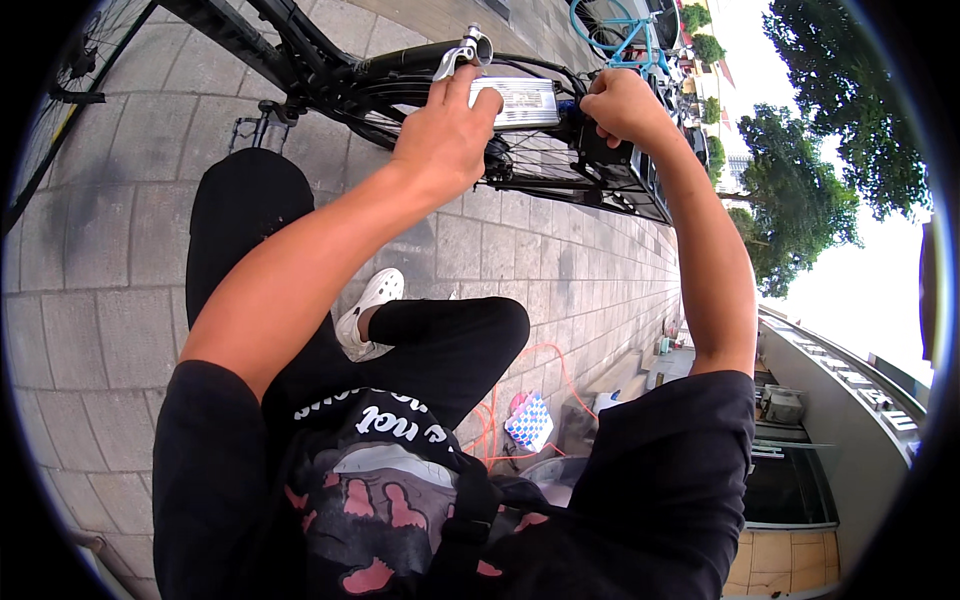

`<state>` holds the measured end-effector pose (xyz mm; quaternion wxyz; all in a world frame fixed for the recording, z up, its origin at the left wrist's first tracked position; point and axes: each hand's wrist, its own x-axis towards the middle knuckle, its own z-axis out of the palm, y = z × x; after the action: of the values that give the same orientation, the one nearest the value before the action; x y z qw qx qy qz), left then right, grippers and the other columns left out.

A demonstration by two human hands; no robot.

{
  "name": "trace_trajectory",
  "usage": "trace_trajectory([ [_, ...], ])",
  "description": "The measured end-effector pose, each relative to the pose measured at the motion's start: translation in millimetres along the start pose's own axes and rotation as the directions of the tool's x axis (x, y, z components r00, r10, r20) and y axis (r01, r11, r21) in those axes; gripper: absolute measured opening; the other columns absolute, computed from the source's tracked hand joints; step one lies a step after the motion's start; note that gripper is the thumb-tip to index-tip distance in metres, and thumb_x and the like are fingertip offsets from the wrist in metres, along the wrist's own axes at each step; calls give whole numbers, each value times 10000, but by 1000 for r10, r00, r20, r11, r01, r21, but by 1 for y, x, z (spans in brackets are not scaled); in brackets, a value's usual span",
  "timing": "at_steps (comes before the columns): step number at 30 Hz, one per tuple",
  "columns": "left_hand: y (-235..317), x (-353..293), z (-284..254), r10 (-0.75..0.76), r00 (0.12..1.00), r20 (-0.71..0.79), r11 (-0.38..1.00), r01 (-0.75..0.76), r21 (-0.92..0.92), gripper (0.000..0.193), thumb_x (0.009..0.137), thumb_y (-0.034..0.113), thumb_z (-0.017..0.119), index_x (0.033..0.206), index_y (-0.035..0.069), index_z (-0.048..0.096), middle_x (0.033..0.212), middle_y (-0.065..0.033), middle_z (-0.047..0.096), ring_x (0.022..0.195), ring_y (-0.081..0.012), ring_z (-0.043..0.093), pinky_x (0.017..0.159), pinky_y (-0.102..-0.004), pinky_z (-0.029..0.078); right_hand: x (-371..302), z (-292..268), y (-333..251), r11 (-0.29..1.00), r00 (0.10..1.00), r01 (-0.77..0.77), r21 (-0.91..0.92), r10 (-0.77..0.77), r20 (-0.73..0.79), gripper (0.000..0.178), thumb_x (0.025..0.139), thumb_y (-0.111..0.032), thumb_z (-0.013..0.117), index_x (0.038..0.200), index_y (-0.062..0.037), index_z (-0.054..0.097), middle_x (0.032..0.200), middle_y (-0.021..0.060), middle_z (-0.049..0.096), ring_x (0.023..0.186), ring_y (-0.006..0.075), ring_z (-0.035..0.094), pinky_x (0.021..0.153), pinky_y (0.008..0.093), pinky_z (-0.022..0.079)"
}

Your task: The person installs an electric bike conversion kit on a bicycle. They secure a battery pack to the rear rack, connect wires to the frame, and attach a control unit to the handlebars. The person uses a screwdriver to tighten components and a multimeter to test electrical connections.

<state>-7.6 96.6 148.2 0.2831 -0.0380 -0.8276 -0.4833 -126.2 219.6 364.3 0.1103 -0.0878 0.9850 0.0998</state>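
Observation:
A silver ribbed metal box (526, 103) with a printed label lies along the frame of a black bicycle (345, 75), behind the seat tube. My left hand (445, 130) is closed on the box's near-left end, fingers over its top. Just above that hand, a silver quick-release clamp (470, 50) sits on the open seat tube. At the box's right end, my right hand (625, 108) is closed in a pinch beside dark cables and a black case (607, 160). What its fingertips hold is hidden.
Grey paving (110, 240) lies under the bicycle and my bent legs. An orange hose or cord (550, 350) loops near a blue-and-white checked packet (529, 422). A light-blue bicycle (625, 40) stands farther off. A building front (840, 400) runs along the right.

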Motion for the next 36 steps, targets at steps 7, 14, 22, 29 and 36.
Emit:
trace_trajectory([
  [7, 0, 1, -1, -8, 1000, -3, 998, 8, 56, 328, 935, 112, 773, 1219, 70, 616, 1468, -185, 530, 1318, -426, 579, 956, -521, 620, 34, -8, -9, 994, 996, -61, -95, 67, 58, 242, 877, -156, 684, 834, 75, 741, 774, 103, 758, 537, 221, 654, 513, 346, 577],
  [14, 1, 2, 2, -16, 1000, -15, 997, 17, 72, 320, 955, 129, 757, 1240, 76, 622, 1507, -189, 521, 1361, -419, 565, 962, -523, 623, 40, -10, -8, 994, 995, -60, -96, 68, 76, 227, 876, -183, 729, 877, 38, 780, 786, 98, 764, 569, 212, 666, 518, 333, 573],
  [22, 0, 1, -4, -3, 1000, -18, 999, 4, 40, 318, 965, 158, 751, 1242, 71, 622, 1497, -174, 545, 1344, -409, 584, 963, -525, 619, 36, 2, -2, 957, 998, 52, -287, -37, 57, 267, 828, -181, 740, 999, 14, 805, 822, 159, 776, 580, 248, 687, 535, 382, 580],
  [29, 3, 2, -13, 8, 999, 39, 998, -10, 58, 424, 923, 200, 807, 1273, 82, 600, 1419, -140, 584, 1267, -374, 635, 919, -526, 617, -19, 56, -9, 911, 952, 14, -412, -138, -273, 262, 915, -147, 651, 1041, 75, 711, 1035, 310, 778, 990, 466, 778, 910, 519, 619],
  [36, 28, 26, -48, 4, 968, 249, 979, -55, 198, 429, 914, 223, 821, 1258, 63, 622, 1254, -139, 672, 1160, -354, 683, 848, -477, 615, -42, 101, -12, 991, 882, -119, -65, 76, -465, 236, 979, -109, 613, 1102, 64, 511, 876, 326, 755, 853, 503, 773, 809, 567, 628],
])
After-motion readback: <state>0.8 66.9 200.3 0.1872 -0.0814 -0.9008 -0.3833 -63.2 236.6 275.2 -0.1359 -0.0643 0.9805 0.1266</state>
